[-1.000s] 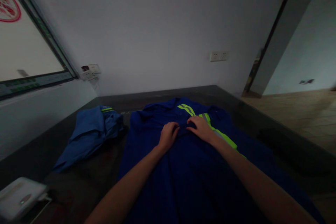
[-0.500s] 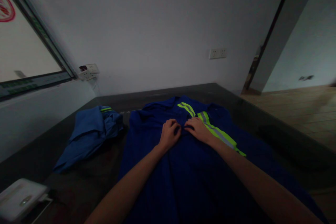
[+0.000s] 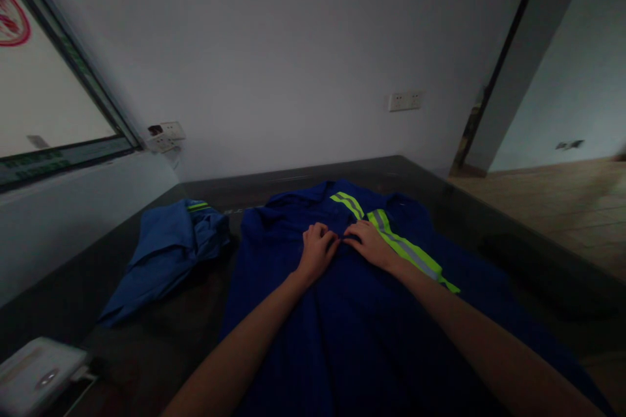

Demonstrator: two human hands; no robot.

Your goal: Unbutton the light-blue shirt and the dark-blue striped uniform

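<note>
A dark blue work jacket (image 3: 274,254) with yellow-green and grey reflective strips lies spread out in front of me. My left hand (image 3: 317,251) is at the middle of the jacket, thumb and fingers pinched on its cloth. Close beside it on the right, my right hand (image 3: 370,242) is also closed in a pinch on the cloth, next to a reflective strip (image 3: 403,244). The two sets of fingertips nearly meet. Whatever small part of the jacket lies between them is too dark to make out.
The jacket rests on a dark table (image 3: 362,167) against a pale wall. To the left lies a folded, lighter blue garment (image 3: 163,241). A white device (image 3: 42,371) with a cable plugged in sits at the near left. A dark flat object (image 3: 542,273) is at the right.
My left hand's fingertips have shifted slightly right, closer to my right hand, and its thumb and finger are nearer together. The jacket lies as before.
</note>
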